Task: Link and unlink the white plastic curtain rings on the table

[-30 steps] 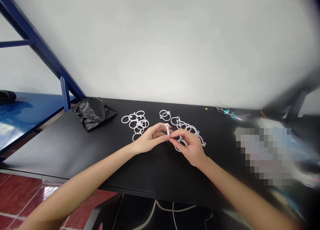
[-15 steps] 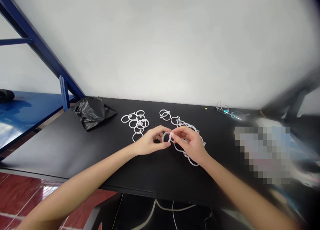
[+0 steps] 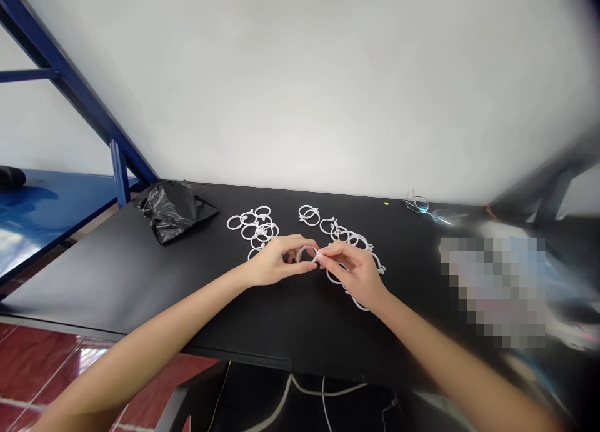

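Both hands meet mid-table, low over the black tabletop (image 3: pixel 140 276).

Left hand (image 3: pixel 276 263): fingers curled, thumb and fingertips pinching the 9 o'clock side of a small white plastic ring (image 3: pixel 305 252).
Right hand (image 3: pixel 356 272): thumb and forefinger pinched on the same ring at its 3 o'clock side, at a small nub on the rim. Other fingers loosely bent.

The ring sits between the two sets of fingertips, just above the table surface. Can't tell if it touches the table.

Around the hands:
- Loose cluster of white rings (image 3: pixel 255 227) at 11 o'clock from the left hand, flat on the table, some overlapping.
- Second spread of white rings (image 3: pixel 349 237) at 12 o'clock from the right hand. It runs under and past that hand, and one ring shows at the wrist's 6 o'clock side.
- A pair of rings (image 3: pixel 309 215) lies apart at 12 o'clock from the held ring.
- Crumpled black plastic bag (image 3: pixel 173 210) at 10 o'clock, near the table's far left corner.
- Clear-lens spectacles (image 3: pixel 429 210) at 2 o'clock, by the white wall.
- Blue metal frame (image 3: pixel 70 85) at far 9–10 o'clock, off the table.
- Cables (image 3: pixel 300 394) hang below the near table edge at 6 o'clock.
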Demonstrator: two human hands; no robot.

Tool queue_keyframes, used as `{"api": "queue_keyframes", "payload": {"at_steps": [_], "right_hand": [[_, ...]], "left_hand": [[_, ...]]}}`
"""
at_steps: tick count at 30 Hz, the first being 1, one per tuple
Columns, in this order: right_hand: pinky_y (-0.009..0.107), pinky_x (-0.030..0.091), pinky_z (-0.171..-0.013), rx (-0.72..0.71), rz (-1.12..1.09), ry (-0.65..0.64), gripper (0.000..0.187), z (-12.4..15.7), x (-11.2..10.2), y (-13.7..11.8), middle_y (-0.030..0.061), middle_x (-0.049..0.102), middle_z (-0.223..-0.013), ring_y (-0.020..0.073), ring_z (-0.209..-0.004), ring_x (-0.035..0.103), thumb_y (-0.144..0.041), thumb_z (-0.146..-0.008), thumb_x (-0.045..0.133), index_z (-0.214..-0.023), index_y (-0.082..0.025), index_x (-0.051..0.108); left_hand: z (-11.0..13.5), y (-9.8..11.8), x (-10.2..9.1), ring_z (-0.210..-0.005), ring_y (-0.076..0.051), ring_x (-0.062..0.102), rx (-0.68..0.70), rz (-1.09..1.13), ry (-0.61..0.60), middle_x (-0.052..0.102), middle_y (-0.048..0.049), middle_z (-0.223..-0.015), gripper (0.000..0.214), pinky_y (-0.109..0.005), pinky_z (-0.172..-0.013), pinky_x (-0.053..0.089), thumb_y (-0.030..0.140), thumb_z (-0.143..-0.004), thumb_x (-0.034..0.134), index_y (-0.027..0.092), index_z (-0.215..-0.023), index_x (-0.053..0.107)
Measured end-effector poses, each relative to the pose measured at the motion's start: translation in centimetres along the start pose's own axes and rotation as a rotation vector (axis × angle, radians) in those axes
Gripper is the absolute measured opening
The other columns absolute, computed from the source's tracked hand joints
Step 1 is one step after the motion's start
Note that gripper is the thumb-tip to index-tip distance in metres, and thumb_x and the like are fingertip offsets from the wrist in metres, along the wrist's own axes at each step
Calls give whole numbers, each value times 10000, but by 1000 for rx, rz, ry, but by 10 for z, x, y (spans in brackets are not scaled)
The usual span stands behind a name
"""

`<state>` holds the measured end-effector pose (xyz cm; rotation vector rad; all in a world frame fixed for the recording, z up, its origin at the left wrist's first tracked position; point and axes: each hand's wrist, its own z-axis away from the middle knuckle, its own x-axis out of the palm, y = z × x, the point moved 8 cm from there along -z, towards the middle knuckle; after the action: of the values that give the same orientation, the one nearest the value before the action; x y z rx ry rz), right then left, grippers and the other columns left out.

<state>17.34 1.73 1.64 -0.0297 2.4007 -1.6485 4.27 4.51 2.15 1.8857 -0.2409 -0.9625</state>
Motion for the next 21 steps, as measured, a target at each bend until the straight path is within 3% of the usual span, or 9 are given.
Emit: {"api": "queue_keyframes", "payload": {"at_steps": [5,9,11,15,21], "right_hand": [[328,570,-735,-41,79,-6,72,1,1,-3,22,692,-820,173,-756,686,-269,-885,640,-864,-226,693],[370,562,-790,-153,364,27,206,-2,-8,-9,45,721,-927,202,-837,682,-268,-847,684,-1048,-228,672],[407,539,-824,-212,551,-19,168,-3,-6,-9,53,718,-941,219,-870,665,-235,-854,670,-1021,-223,677],[470,487,-888,-258,786,-148,75,-3,2,-2,46,719,-885,239,-893,629,-156,-845,661,-891,-210,688],[488,473,-911,-351,753,-95,128,0,5,-8,25,724,-788,240,-896,620,-79,-857,617,-853,-197,664]], "left_hand": [[1,5,-5,-683,-100,500,28,-94,-8,630,-25,-894,293,-219,-613,419,366,-892,608,177,-1113,644],[5,-1,-16,-886,-170,587,57,-340,22,637,-73,-1062,417,-284,-768,485,337,-912,565,202,-1304,523],[6,-7,-26,-959,-207,592,59,-545,67,628,-97,-1108,433,-343,-851,483,318,-929,527,182,-1338,480],[4,-26,-40,-989,-265,585,12,-855,67,650,-118,-1046,293,-428,-910,451,313,-937,507,126,-1152,576],[3,-39,-40,-1033,-255,574,-5,-880,-11,645,-94,-1118,235,-427,-930,435,216,-912,472,150,-1087,613]]}}
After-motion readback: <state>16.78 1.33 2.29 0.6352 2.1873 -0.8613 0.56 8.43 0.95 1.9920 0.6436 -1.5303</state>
